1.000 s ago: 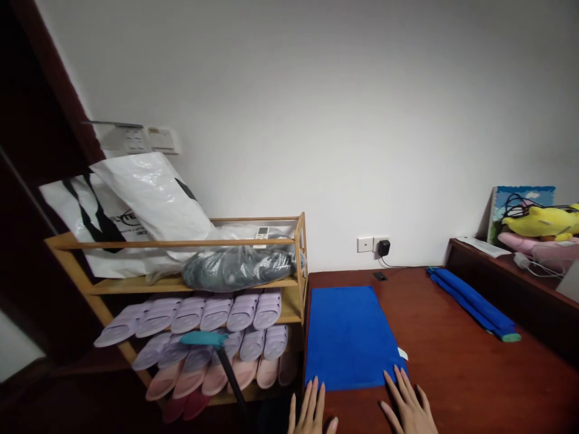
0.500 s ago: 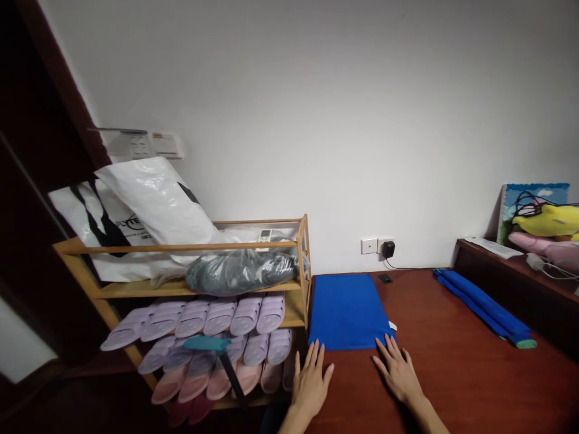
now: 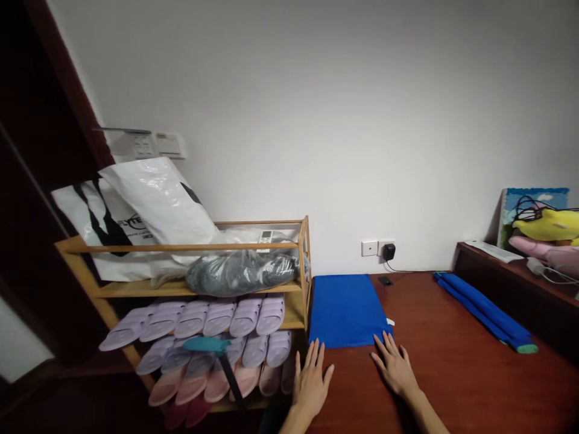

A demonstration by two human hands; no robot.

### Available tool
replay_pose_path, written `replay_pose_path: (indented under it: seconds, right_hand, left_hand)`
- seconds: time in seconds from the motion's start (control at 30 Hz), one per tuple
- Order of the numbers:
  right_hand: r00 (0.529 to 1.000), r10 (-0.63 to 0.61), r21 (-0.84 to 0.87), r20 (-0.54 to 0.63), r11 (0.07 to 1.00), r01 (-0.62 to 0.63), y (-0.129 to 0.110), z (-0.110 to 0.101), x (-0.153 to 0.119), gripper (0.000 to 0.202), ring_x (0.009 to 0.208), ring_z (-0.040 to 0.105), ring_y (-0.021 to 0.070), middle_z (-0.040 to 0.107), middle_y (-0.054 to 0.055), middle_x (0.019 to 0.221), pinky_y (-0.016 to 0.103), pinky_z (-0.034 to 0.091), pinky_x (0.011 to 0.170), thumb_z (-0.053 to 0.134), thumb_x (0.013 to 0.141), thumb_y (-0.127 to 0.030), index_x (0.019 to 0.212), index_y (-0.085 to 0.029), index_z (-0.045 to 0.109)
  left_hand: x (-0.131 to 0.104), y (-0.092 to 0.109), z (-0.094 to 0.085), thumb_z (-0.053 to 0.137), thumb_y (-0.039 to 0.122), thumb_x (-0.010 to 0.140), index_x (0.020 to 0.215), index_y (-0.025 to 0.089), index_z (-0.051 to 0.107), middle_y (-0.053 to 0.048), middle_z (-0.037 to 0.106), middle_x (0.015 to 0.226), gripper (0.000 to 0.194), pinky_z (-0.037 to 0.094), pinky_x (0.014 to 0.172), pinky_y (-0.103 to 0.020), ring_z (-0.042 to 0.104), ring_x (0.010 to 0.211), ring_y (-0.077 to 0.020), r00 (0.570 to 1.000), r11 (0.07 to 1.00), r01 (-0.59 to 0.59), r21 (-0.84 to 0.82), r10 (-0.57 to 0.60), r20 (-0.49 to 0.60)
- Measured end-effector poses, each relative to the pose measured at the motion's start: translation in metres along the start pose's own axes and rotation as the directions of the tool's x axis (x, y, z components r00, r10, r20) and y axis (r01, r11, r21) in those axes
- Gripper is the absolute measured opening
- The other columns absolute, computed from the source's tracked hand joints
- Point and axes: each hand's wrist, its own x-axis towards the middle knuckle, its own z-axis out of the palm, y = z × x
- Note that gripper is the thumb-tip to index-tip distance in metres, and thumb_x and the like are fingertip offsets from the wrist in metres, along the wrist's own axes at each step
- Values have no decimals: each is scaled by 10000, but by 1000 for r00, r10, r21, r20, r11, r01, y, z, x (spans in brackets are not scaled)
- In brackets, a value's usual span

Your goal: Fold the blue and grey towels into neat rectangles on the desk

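Observation:
A blue folded cloth with a small white tag lies flat on the reddish-brown wooden table, close to the wall. My left hand rests at its near left corner, fingers stretched out, the tips at the cloth's edge. At the near right corner lies my right hand, fingers spread, some tips touching the cloth just below the tag. Neither hand grips anything. On the right side of the table is a second blue cloth, long and narrow, folded or rolled, with a green end.
Left of the table stands a wooden shoe rack with several slippers, a white bag and a remote control. A black plug sits in the wall socket. On a raised ledge lies a yellow plush toy.
The right hand's fingertips have shifted very slightly up and left, and the blue cloth's near edge sits a touch farther back. The view has moved a little; the left hand stays put.

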Motion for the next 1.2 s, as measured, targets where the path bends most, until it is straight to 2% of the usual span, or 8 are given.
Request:
replay_pose_path:
  seconds: [0.17,0.3,0.47,0.57,0.7,0.9,1.07,1.2]
  right_hand:
    - [998,-10,-28,-54,1000,8,2,1,-11,641,1393,132,217,195,50,1514,505,169,1102,162,888,-620,1422,-282,264]
    - [994,61,-43,-94,997,-65,7,3,-15,636,1389,159,235,228,50,1505,510,199,1092,196,886,-605,1410,-264,312]
    - [993,74,18,-96,997,-73,26,0,-23,628,1385,181,234,272,44,1493,527,210,1083,209,884,-600,1407,-270,321]
    - [990,79,48,-121,996,-74,59,-5,-37,625,1388,174,223,260,43,1500,513,217,1078,219,880,-607,1393,-275,347]
    - [957,191,42,-219,982,-186,131,-17,-62,596,1378,207,237,289,41,1491,543,236,1048,239,860,-619,1335,-306,419]
    - [808,468,73,-358,877,-476,236,-36,-75,634,1331,302,266,358,92,1446,563,284,986,204,811,-650,1244,-284,488]
    - [751,525,80,-401,836,-542,277,-56,-55,654,1303,333,276,331,107,1458,566,276,982,178,806,-631,1241,-256,492]
    - [705,567,73,-426,799,-597,299,-79,-32,691,1324,275,285,213,72,1514,584,248,996,154,796,-650,1275,-258,462]
  left_hand:
    - [-4,1,1,205,452,934,1432,212,219,-34,170,1511,553,176,1109,-557,180,1387,-230,1000,1000,8,-14,-8,3]
    - [-5,-1,4,218,438,934,1434,234,205,-10,157,1514,541,175,1114,-539,165,1391,-219,999,998,31,-55,-30,19]
    - [-4,-3,7,211,426,939,1437,239,179,0,142,1517,533,173,1116,-526,158,1393,-199,998,993,59,-102,-54,44]
    - [-4,-3,10,229,414,939,1436,258,185,-3,150,1519,522,190,1112,-516,160,1393,-203,998,992,65,-108,-62,25]
    - [-4,-2,11,301,366,928,1440,309,141,-2,84,1534,539,161,1113,-517,108,1402,-213,992,997,40,-73,-48,-115]
    - [0,-2,15,301,383,928,1440,300,160,-21,116,1533,537,181,1106,-504,133,1399,-203,991,997,38,-63,-46,-128]
    - [5,-4,20,312,402,920,1428,290,226,-31,178,1524,527,197,1095,-501,159,1394,-211,991,997,57,-58,-63,-118]
    - [8,-6,24,307,398,918,1423,295,242,-27,216,1517,520,196,1094,-496,198,1385,-206,988,997,51,-57,-59,-141]
